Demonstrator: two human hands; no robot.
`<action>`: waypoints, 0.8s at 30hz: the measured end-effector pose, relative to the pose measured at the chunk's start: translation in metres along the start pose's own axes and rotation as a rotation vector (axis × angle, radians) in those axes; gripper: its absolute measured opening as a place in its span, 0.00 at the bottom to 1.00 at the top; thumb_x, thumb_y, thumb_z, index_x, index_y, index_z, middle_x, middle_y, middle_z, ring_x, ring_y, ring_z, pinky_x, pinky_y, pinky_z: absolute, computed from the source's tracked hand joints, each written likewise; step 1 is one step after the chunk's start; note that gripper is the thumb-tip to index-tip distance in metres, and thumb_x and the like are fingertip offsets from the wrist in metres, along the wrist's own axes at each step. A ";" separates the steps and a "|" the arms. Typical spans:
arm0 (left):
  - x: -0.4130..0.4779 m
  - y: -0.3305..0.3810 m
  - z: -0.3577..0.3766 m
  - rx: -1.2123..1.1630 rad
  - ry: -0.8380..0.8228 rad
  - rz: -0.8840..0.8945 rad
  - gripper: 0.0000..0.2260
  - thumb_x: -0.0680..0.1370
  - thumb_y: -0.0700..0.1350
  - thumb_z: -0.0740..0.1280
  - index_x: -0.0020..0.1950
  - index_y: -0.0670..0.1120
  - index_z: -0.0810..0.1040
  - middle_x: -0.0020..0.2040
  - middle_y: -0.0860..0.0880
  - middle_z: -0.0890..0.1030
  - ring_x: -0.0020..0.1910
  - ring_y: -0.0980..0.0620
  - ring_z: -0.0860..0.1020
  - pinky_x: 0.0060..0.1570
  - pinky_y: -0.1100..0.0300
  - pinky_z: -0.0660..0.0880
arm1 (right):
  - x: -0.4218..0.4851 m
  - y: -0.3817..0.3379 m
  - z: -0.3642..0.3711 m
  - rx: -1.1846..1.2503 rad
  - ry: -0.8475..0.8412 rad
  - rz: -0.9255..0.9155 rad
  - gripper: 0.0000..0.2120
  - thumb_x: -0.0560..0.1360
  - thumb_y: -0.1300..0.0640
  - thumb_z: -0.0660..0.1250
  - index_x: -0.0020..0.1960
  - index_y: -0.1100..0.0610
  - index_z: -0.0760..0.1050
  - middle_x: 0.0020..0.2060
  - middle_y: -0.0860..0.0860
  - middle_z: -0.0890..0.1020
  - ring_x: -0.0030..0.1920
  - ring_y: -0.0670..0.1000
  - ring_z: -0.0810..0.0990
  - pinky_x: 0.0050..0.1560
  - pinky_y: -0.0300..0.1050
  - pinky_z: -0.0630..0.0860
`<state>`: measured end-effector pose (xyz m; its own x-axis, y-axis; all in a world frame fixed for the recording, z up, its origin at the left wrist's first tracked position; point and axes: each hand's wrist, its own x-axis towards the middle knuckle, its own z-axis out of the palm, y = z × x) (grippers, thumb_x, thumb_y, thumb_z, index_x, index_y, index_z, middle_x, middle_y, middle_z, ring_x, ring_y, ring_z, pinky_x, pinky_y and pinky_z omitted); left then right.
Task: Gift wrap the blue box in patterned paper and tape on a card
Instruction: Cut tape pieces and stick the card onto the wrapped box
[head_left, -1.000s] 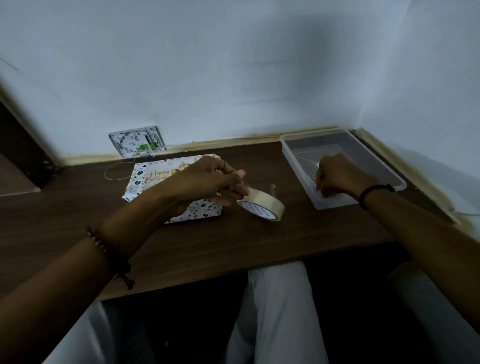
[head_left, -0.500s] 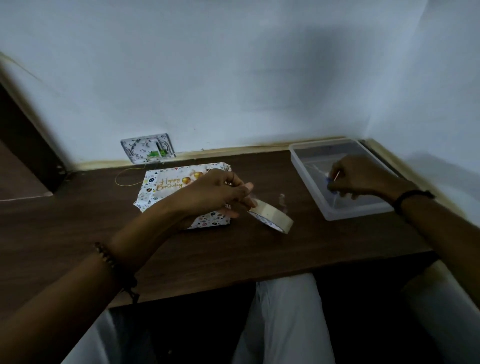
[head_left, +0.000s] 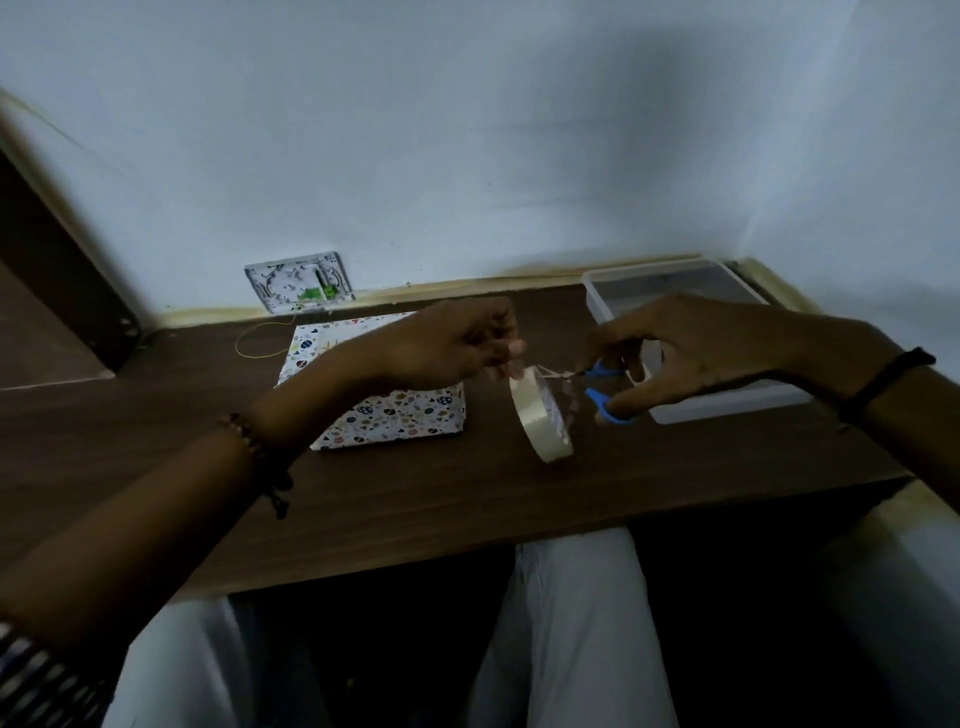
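The box wrapped in patterned paper (head_left: 395, 413) lies on the dark wooden desk (head_left: 415, 499), partly behind my left forearm. My left hand (head_left: 457, 345) pinches the free end of the tape, and the cream tape roll (head_left: 540, 415) hangs from it on edge just above the desk. My right hand (head_left: 691, 358) grips blue-handled scissors (head_left: 605, 387), their blades pointing left at the stretched tape strip between my hands. A card on the box top is mostly hidden by my left hand.
A clear plastic tray (head_left: 727, 408) stands at the right end of the desk behind my right hand. A small white fitting (head_left: 298, 280) leans on the wall, with a thin yellow loop (head_left: 254, 343) beside the box. My legs are under the desk's front edge.
My right hand has come out of the tray with the scissors and moved left to the tape. My left hand has lifted the tape end, tipping the roll up on edge.
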<state>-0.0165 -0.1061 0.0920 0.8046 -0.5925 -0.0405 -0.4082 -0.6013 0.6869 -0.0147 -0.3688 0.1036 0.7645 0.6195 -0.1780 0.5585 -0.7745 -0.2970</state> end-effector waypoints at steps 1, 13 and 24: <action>0.002 0.002 -0.002 0.060 -0.015 0.032 0.06 0.83 0.47 0.62 0.54 0.45 0.73 0.50 0.51 0.84 0.48 0.58 0.83 0.44 0.60 0.77 | 0.002 -0.002 -0.001 -0.022 -0.016 0.000 0.17 0.69 0.39 0.73 0.55 0.40 0.75 0.45 0.39 0.79 0.45 0.38 0.77 0.41 0.35 0.71; 0.016 0.021 -0.007 0.280 -0.115 0.196 0.08 0.83 0.44 0.62 0.48 0.41 0.68 0.39 0.54 0.75 0.37 0.70 0.76 0.36 0.74 0.67 | 0.010 -0.022 -0.019 -0.137 -0.120 0.017 0.20 0.71 0.39 0.73 0.60 0.44 0.76 0.47 0.42 0.79 0.47 0.43 0.78 0.46 0.42 0.75; 0.012 0.026 0.000 0.234 -0.074 0.172 0.10 0.84 0.45 0.61 0.43 0.51 0.66 0.40 0.54 0.77 0.43 0.56 0.80 0.34 0.73 0.71 | -0.014 -0.035 0.001 -0.169 0.000 0.126 0.22 0.70 0.38 0.72 0.59 0.47 0.77 0.48 0.46 0.81 0.38 0.39 0.76 0.41 0.44 0.75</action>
<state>-0.0174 -0.1294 0.1094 0.6846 -0.7289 0.0030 -0.6313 -0.5908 0.5024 -0.0456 -0.3507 0.1152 0.8316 0.5167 -0.2034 0.5047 -0.8561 -0.1113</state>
